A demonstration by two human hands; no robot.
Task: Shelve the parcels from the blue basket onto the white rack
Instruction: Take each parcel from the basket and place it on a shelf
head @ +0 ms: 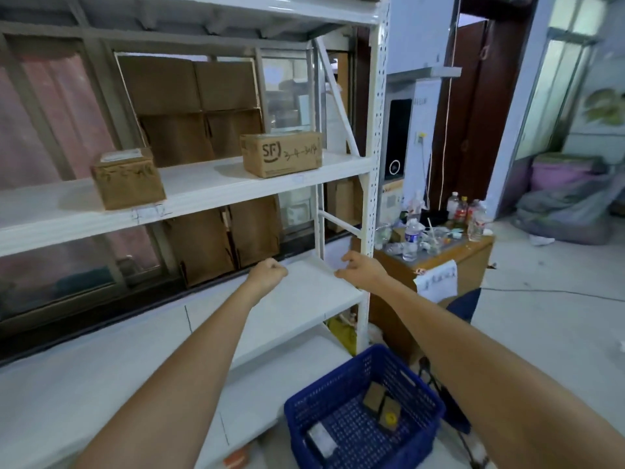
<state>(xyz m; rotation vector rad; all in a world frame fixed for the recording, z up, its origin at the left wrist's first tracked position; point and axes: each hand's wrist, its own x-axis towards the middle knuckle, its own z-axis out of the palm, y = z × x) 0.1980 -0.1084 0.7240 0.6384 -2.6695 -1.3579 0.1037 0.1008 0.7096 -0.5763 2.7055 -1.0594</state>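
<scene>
While both arms reach over the rack [189, 191], its lower shelf under them, the left hand [268, 269] is curled into a fist on nothing and the right hand [359, 265] hovers with fingers loosely bent and apart, also holding nothing; likely a parcel placing or adjusting gesture. Two boxes [280, 154] sit on the middle shelf, long sides along its front edge for reading labels. Remaining parcels [382, 406] lie flat in the basket [338, 390] on the floor, near the rack's right post, long axes running toward the rack.
</scene>
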